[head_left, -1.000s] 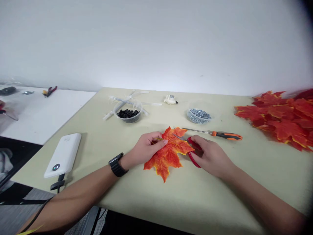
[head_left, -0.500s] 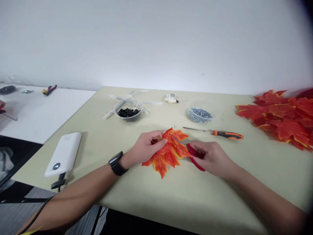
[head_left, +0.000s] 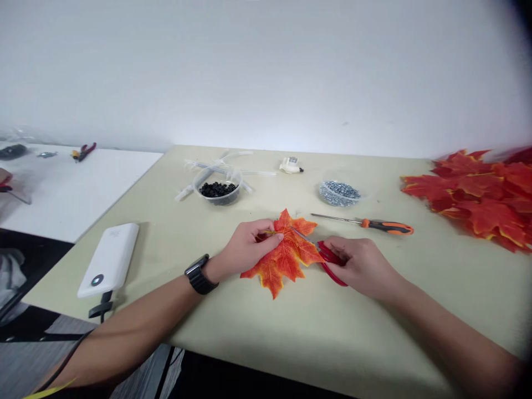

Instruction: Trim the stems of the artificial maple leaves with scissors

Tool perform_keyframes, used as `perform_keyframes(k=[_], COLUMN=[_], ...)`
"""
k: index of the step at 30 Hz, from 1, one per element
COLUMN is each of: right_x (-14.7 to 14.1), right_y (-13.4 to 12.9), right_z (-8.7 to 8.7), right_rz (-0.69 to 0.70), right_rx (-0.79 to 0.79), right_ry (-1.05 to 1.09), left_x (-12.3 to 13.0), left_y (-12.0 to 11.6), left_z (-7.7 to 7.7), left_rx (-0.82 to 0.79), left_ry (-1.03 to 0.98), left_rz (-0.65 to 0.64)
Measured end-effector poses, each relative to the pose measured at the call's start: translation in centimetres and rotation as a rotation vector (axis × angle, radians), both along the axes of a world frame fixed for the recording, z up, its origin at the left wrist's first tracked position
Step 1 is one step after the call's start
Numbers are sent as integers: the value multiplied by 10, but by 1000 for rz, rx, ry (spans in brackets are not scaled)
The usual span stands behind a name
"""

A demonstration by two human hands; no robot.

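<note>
An orange-red artificial maple leaf [head_left: 286, 257] with yellow edges is pinched between the thumb and fingers of my left hand [head_left: 253, 244], near its stem end. My right hand [head_left: 359, 266] grips red-handled scissors [head_left: 332, 274]. Their metal blades reach left onto the upper part of the leaf. Whether the blades are fully closed I cannot make out. A screwdriver [head_left: 386, 226] with an orange and black handle lies just beyond my right hand, its shaft pointing left.
Behind the hands stand a clear tub of black pieces [head_left: 218, 191] and a clear tub of silvery screws [head_left: 338, 194]. Translucent strips [head_left: 199, 166], a small white device [head_left: 291, 165], a leaf pile [head_left: 490, 194] and a white power bank [head_left: 110, 257] surround them. Pliers [head_left: 84, 152] and another person's hand [head_left: 5, 180] are at far left.
The maple leaf has shifted slightly within the grip, its upper tips a little higher and further left. Both hands stay almost in place, still holding the leaf and scissors.
</note>
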State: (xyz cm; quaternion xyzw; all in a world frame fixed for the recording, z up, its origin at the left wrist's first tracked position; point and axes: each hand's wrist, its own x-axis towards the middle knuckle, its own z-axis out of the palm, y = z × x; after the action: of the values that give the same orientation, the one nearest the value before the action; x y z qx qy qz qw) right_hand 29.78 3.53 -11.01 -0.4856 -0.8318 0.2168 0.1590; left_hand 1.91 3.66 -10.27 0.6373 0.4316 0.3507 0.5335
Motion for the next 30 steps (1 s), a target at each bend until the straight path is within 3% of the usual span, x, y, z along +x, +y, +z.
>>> perform_keyframes(k=[5, 12, 16, 23, 30], right_x=[1, -2, -1, 2, -1], right_y=[0, 0, 2, 3, 4], right_z=[4, 14, 11, 6, 7], right_rz=[-12, -38, -95, -77, -70], right_rx=[88, 65, 61, 87, 36], right_ry=[-75, -47, -36, 6, -25], left_x=[-1, -2, -4, -10, -7], left_y=[1, 4, 7, 15, 13], left_z=[1, -2, 1, 8, 4], left_rx=[12, 16, 43, 80, 67], left_ry=[36, 23, -6, -108, -173], left_rz=[18, 56, 171, 378, 347])
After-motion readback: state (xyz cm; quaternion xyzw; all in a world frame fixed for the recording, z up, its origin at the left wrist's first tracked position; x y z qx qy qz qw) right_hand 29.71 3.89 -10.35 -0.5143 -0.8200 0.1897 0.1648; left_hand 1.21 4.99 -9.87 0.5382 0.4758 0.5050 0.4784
